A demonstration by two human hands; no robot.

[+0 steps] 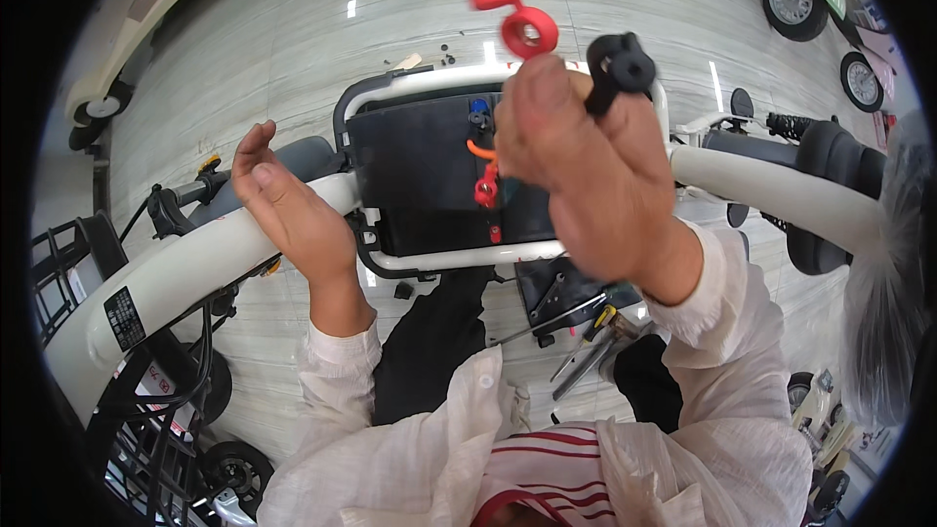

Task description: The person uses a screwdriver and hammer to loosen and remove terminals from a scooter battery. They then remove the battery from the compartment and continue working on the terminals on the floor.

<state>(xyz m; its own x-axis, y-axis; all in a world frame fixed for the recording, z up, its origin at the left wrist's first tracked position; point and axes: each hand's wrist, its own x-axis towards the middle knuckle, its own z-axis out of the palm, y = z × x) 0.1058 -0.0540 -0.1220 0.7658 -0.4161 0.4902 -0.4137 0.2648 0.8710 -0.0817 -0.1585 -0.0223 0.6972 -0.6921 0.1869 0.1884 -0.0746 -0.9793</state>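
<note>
Nearest the lens, right of centre, the right hand is seen raised and blurred, its fingers clamped on two things: one red ringed piece, smeared at upper centre, and one black piece just right of it. The lower ends of both are hidden in the fist. At left of centre the left hand is held over a thick white tube, fingers stretched out and close together; whether the tube is touched cannot be told. A second such tube is seen at right, its outer end covered by clear plastic wrap that is cut off by the dark rim. In mid-frame one black box is enclosed by a white frame, its right part blocked by the right hand. On it one blue fitting, two red fittings and one orange cord can be counted, the cord's right end concealed. Below centre, one yellow-handled screwdriver is found among overlapping tools too crowded to be counted. At the upper right, two wheels are shown, their vehicles cropped.
</note>
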